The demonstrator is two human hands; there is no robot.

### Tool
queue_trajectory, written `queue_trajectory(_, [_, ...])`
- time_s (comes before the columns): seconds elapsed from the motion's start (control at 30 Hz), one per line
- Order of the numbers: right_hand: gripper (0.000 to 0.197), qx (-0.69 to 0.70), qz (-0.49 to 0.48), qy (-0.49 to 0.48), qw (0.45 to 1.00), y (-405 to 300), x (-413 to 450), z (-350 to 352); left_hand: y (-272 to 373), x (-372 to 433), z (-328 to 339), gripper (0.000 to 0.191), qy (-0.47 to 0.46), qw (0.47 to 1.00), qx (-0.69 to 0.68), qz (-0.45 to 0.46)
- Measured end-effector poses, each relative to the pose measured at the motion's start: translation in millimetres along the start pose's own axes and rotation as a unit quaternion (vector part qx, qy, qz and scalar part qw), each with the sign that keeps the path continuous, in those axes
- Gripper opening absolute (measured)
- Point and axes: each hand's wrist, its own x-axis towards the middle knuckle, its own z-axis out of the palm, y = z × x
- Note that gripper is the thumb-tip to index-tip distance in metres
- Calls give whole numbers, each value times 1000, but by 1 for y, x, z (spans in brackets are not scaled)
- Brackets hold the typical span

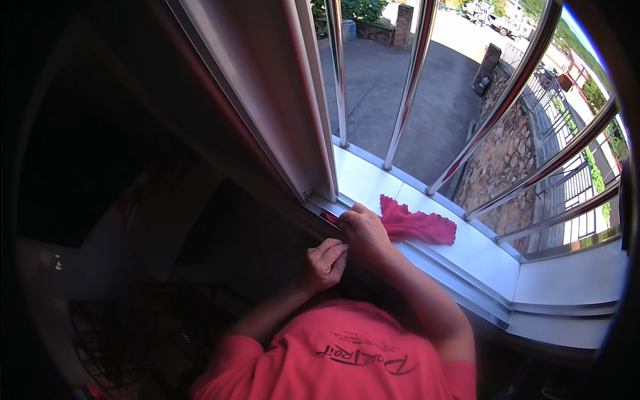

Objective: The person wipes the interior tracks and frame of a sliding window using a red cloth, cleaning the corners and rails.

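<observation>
A dark red cloth (420, 225) with a scalloped edge lies bunched across the white tiled sill and the window track (440, 272). My right hand (366, 231) grips part of this cloth. Its fingers press a fold down into the track, near the foot of the sliding window frame (280, 95). My left hand (325, 265) is curled just below the right one, close to its wrist, on the room side of the track. Nothing shows between the left fingers, though its palm is hidden.
Upright metal bars (410, 90) stand along the outer edge of the sill (470, 265). Beyond them lie a paved yard (370, 95) and a stone wall (505, 145). The room at left is very dark, with its contents hard to make out.
</observation>
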Motion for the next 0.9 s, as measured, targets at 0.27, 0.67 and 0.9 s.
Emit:
queue_trajectory(0.27, [11,-16,-21,9,1000,-5,21,17,-9,-3,-2,13,72,994,-48,-63])
queue_trajectory(0.67, [43,-66,-170,-94,979,1,7,-43,-27,3,-6,18,87,992,86,27])
queue_trajectory(0.9, [28,-21,-153,-137,978,10,4,-24,-26,12,1,20,-39,980,171,-95])
